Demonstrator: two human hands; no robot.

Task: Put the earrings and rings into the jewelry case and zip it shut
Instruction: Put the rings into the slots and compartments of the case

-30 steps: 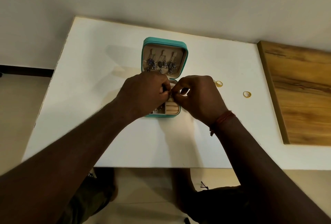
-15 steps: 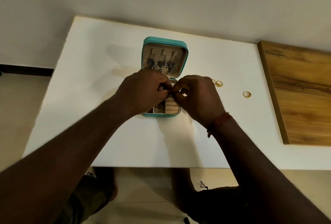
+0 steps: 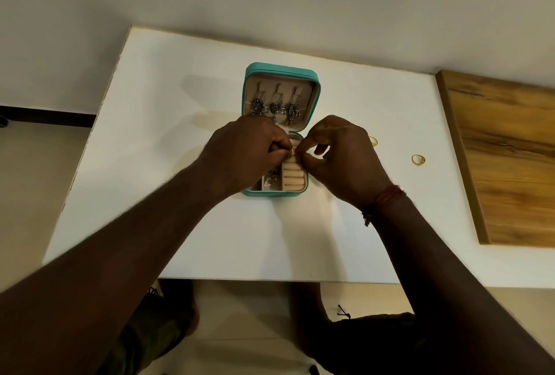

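Two hands meet over the open case (image 3: 282, 70): our left hand (image 3: 243, 152) and right hand (image 3: 342, 158), knuckles up and fingers curled, both pinch a small gold ring (image 3: 292, 151) between thumb and fingertip. We hold it above the far end of the padded rolls (image 3: 292, 178) in the tray's right side. Earrings (image 3: 276, 107) hang in a row inside the raised lid. A red thread (image 3: 387, 197) circles our right wrist. On the table (image 3: 180, 179), a second ring (image 3: 373, 141) peeks out just beside our right hand. A third ring (image 3: 418, 160) lies farther right, near the board (image 3: 510, 149).
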